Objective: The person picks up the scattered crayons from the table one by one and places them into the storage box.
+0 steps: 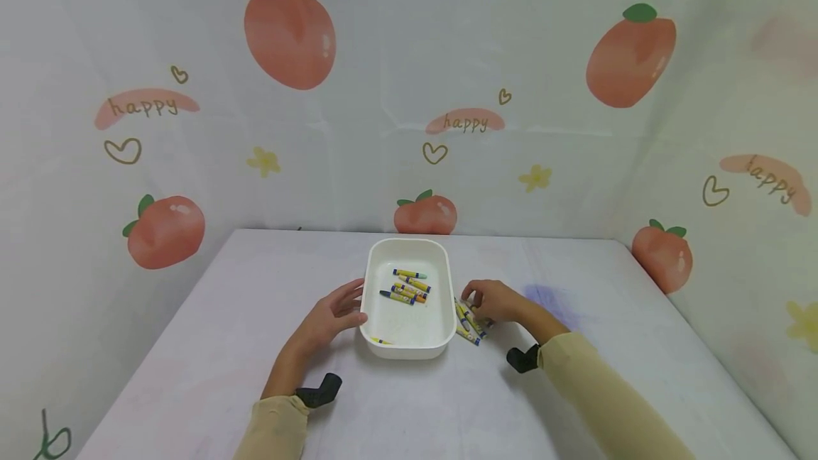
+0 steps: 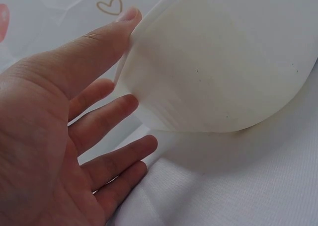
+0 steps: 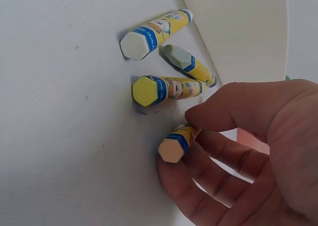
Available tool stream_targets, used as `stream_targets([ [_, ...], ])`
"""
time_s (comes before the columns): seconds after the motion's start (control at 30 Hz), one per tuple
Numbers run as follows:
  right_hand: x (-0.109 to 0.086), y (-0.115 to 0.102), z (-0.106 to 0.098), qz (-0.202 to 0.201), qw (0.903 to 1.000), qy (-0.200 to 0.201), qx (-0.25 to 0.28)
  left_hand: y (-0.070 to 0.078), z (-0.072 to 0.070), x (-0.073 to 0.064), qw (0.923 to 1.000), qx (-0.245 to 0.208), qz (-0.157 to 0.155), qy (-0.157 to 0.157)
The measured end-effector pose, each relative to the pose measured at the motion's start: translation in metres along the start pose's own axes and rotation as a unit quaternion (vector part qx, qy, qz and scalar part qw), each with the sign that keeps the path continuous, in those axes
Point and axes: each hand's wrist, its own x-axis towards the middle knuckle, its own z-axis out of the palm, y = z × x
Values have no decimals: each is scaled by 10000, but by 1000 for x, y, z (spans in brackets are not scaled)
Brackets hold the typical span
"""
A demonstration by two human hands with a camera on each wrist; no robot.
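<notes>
A white plastic box [image 1: 409, 351] stands on the table, with several yellow-wrapped crayons [image 1: 404, 298] lying inside it. My left hand [image 1: 329, 318] is at the box's left side, thumb up at the rim and loosely extended fingers [image 2: 107, 121] by the outer wall. Right of the box, my right hand [image 1: 498, 300] pinches a peach-coloured crayon [image 3: 172, 149] between thumb and fingers, low over the table. Beside it lie a yellow crayon [image 3: 171, 90], a grey crayon [image 3: 184, 59] and a white-ended crayon [image 3: 156, 35]. The far end of the held crayon is hidden by the thumb.
A white cloth [image 1: 192, 375] covers the table, with a bluish smudge [image 1: 552, 304] right of the right hand. Behind stands a white curtain [image 1: 383, 91] printed with peaches and "happy". Each wrist carries a black camera mount [image 1: 319, 390].
</notes>
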Motion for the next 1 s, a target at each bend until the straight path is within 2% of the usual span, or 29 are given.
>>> stream_targets([
  [0.17, -2, 6, -2, -92, 9984, -36, 551, -1, 0, 0, 10000, 18, 28, -36],
  [0.37, -5, 11, -3, -3, 9886, -143, 1502, -2, -1, 1, 10000, 46, 41, -21],
  [0.63, -4, 9, -9, 84, 9790, 63, 2036, -4, 1, 2, 9998, 139, -57, 88],
  [1.0, 1, -2, -21, -469, 9603, 404, 2720, -4, 1, 1, 9996, 153, -146, 191],
])
